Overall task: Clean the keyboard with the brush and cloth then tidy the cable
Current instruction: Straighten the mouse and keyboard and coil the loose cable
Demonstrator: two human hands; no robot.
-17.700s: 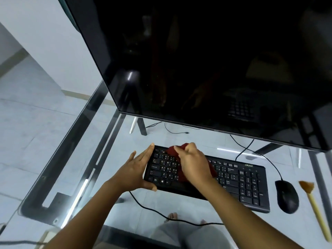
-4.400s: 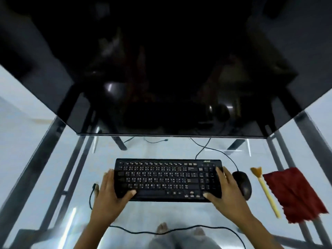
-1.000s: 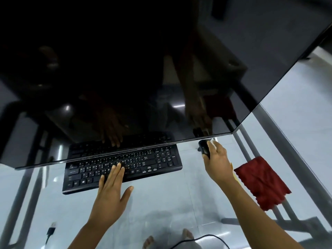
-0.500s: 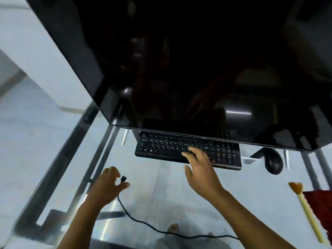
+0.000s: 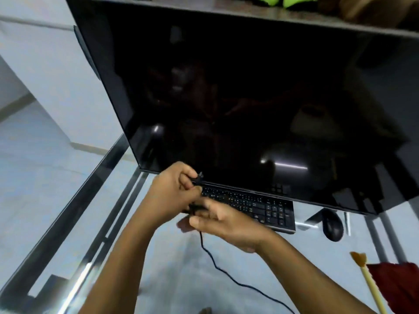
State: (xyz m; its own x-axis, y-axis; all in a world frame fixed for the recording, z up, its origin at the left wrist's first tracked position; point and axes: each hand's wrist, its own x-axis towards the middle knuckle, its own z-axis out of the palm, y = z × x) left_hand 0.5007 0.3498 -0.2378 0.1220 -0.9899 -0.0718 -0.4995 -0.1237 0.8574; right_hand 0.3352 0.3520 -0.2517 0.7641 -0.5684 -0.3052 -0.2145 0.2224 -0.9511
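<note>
A: Showing what change?
B: Right hand [image 5: 226, 223] leaves the keyboard [image 5: 249, 205] and joins the left hand [image 5: 172, 191] at its 9 o'clock; both sets of fingers pinch the cable [image 5: 217, 266]. Cleaning looks done; brush [image 5: 367, 279] and cloth [image 5: 399, 288] lie at 4 o'clock.

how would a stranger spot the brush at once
Start at the big black monitor and drop to the desk's near right corner. Past the mouse, beside the red cloth, lies the brush: the only thin pale-yellow stick, orange-tipped.

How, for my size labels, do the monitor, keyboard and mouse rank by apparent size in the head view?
Largest: monitor, by far.
Then: keyboard, though partly hidden by the monitor.
Smallest: mouse.
</note>
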